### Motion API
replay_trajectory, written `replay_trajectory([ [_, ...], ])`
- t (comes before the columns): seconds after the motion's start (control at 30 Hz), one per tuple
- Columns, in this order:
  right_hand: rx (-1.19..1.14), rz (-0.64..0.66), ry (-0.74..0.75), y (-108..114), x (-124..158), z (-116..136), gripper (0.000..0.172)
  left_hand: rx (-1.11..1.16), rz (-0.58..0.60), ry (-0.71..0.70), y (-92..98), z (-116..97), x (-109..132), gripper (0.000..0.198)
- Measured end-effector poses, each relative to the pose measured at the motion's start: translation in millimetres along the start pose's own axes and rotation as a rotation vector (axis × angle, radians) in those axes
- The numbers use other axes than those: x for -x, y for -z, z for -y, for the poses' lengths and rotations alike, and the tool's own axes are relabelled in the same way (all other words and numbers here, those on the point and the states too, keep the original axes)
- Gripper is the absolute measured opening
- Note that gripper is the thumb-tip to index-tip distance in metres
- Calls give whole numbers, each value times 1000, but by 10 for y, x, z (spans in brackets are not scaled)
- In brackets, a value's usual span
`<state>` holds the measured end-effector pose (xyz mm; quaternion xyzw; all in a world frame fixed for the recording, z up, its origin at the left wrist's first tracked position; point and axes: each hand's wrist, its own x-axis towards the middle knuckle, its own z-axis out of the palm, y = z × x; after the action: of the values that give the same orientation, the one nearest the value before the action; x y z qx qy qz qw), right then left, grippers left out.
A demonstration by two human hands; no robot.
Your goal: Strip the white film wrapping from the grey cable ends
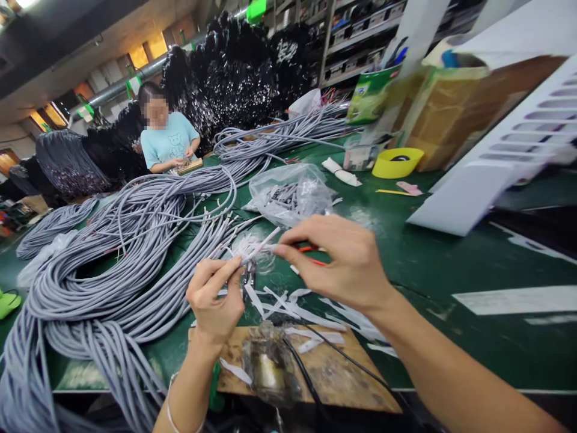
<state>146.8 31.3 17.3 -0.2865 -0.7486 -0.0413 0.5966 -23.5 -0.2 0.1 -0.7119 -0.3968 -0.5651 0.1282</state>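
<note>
1. Two hands are at work: the left hand (219,297) holds one cable end (261,243) pinched between thumb and fingers.
2. The right hand (336,258) has thumb and forefinger narrowed beside that cable end, near fine white strands (265,262); whether it grips any, I cannot tell.
3. The cable end sits between the hands, above the green table (451,258). Its tip points away from the person and to the right, its long axis slanting up from the left fingertips.
4. One clear bag (293,195), one yellow ring (397,163) and one wooden board (333,376) are on the table; one co-worker (171,141) sits beyond.
5. Grey cables (148,210) and white strips (288,304) overlap too much to count.
6. The left fingers hide the cable's lower part; the lower picture edge cuts off both forearms.
</note>
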Motion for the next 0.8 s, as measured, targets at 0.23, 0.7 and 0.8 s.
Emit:
replay_trajectory([
  [0.23,304,12,214,-83,-7,49,12,-35,32,-76,4,-16,16,22],
  [0.7,321,25,229,-92,20,54,14,-48,26,-75,-14,-21,22,19],
  [0.8,245,62,172,-104,27,37,14,-23,21,-43,-17,-33,23,20],
])
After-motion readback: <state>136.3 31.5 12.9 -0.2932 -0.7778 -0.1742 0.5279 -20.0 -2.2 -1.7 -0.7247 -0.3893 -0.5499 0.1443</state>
